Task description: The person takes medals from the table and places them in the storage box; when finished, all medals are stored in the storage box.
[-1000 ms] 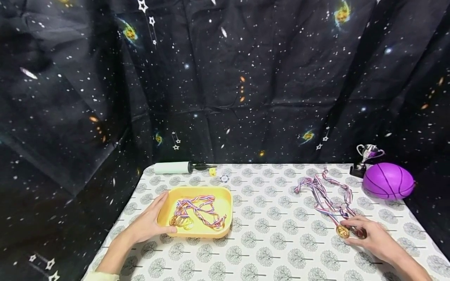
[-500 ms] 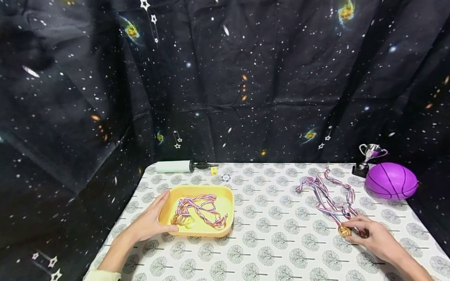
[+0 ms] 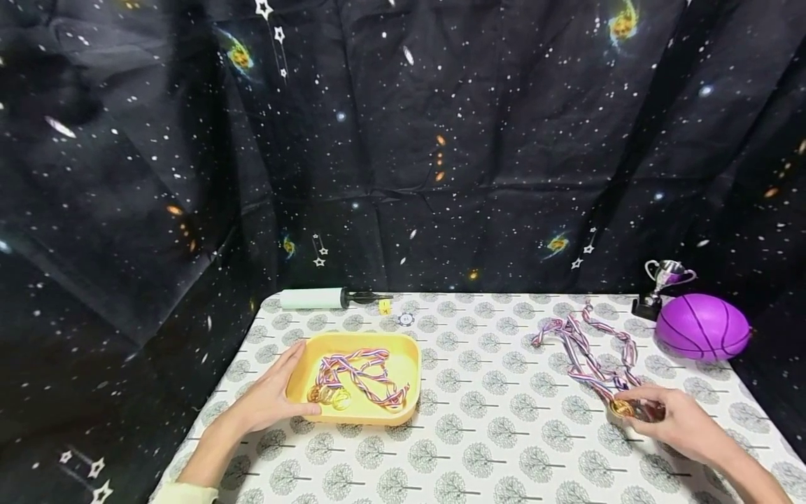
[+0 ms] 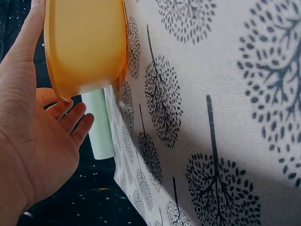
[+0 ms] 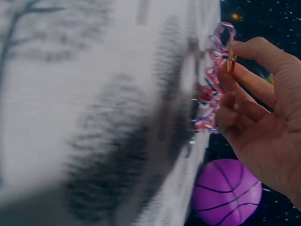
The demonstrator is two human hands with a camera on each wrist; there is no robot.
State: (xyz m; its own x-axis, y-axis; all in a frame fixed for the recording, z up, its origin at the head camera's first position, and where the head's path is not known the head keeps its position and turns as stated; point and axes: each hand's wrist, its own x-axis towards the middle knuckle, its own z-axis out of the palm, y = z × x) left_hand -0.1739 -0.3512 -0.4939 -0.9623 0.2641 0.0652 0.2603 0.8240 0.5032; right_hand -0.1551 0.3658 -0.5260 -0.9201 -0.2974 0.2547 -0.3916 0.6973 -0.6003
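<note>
Right wrist view: a gold medal [image 5: 232,62] is pinched between fingers [image 5: 254,84].

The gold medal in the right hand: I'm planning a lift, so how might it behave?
The gold medal looks flat and shiny, so probably rigid and slightly slippery. Its ribbon lies in loose twists, so may trail limply or snag.

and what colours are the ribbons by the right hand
The ribbons are red, white and blue, clearest in the right wrist view.
</note>
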